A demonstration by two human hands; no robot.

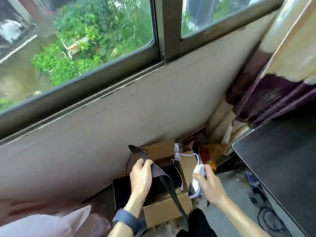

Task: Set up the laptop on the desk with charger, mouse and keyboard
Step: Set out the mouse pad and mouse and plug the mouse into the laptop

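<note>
Wide window with a dark bronze metal frame [168, 28] runs across the top, tilted in view. Its glass panes [77, 48] show green bushes [102, 28] outside, with daylight coming in. Below the sill is a plain beige plastered wall [119, 108], scuffed, running down to floor level. A cream curtain [287, 53] with a dark purple band [266, 100] hangs in the right corner beside the wall. A dark grey desk top with a pale edge [282, 165] is at right, its far corner near the curtain hem. Grey floor [230, 194] shows beside the desk edge.
</note>
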